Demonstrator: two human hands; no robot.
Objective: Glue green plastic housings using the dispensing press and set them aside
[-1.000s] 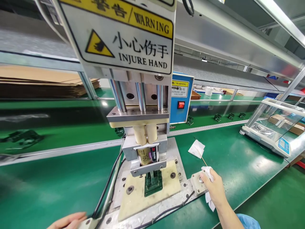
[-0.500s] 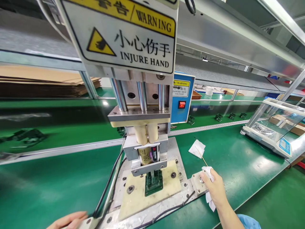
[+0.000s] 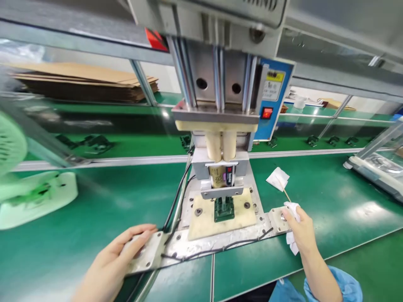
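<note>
A small press machine stands in front of me on a metal base plate. Its ram holds a cartridge above a green part seated on a cream fixture block. My left hand lies flat, fingers stretched out, on the button plate at the base's left end. My right hand is closed on a white wipe and presses a finger on the button block at the right end.
A white wipe and cotton swab lie on the green mat right of the press. A pale green fan stands at the left, a glass-sided scale at the right. Behind run a green conveyor with dark parts, a blue control box and stacked cardboard.
The view has tilted down and shifted left; the warning sign has left the top and the fan has come into view. Both hands stay on the end buttons, the left now fully visible.
</note>
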